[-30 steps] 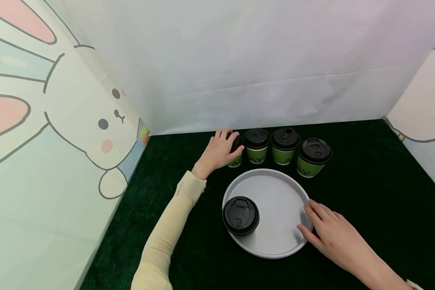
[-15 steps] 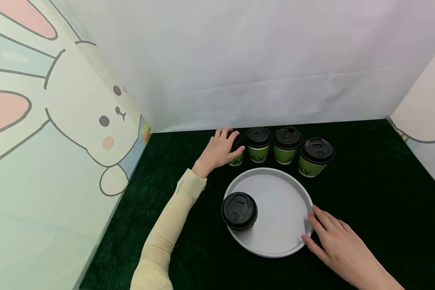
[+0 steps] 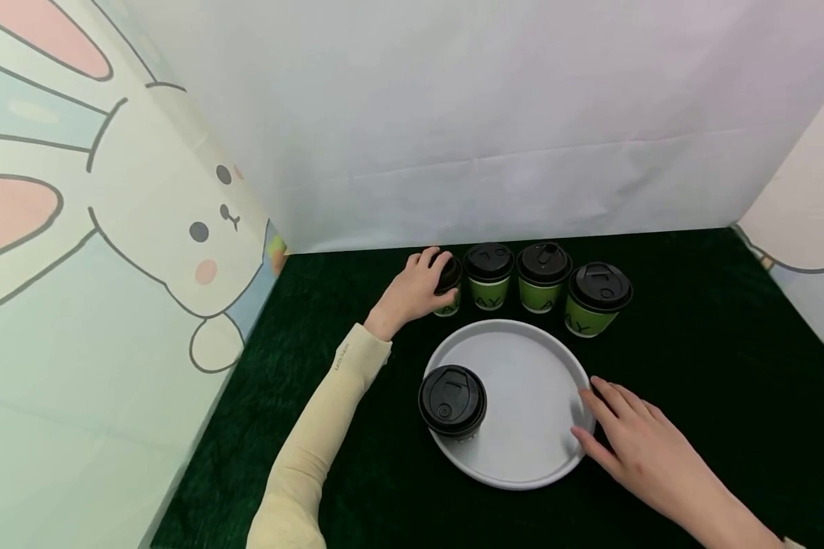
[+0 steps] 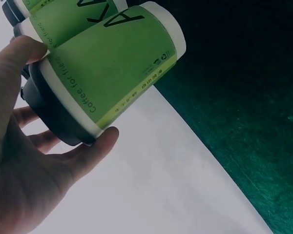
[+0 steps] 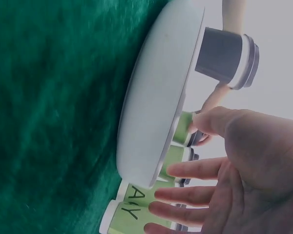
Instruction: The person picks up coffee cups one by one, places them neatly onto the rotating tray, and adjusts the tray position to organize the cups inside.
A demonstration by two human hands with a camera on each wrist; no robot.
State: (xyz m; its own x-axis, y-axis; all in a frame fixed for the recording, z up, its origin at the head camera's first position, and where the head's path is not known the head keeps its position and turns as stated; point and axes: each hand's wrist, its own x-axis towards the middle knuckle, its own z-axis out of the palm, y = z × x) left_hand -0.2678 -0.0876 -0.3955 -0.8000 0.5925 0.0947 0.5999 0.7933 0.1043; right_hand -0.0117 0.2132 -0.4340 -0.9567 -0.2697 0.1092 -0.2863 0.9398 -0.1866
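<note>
The table (image 3: 714, 366) is showing a dark green, plush surface; a white wall (image 3: 487, 114) is rising behind it, and a cartoon rabbit (image 3: 154, 213) is covering the left side. The left hand (image 3: 410, 290) is gripping the leftmost green cup (image 4: 112, 63), partly hiding it from above. Three more green cups (image 3: 539, 296) are standing alongside. The right hand (image 3: 642, 450) is spreading its fingers at the tray (image 3: 529, 396); contact is hard to tell. A dark cup (image 3: 452, 400) is standing on the tray's left part. Black lids (image 3: 600, 284) are concealing all five cups' contents.
</note>
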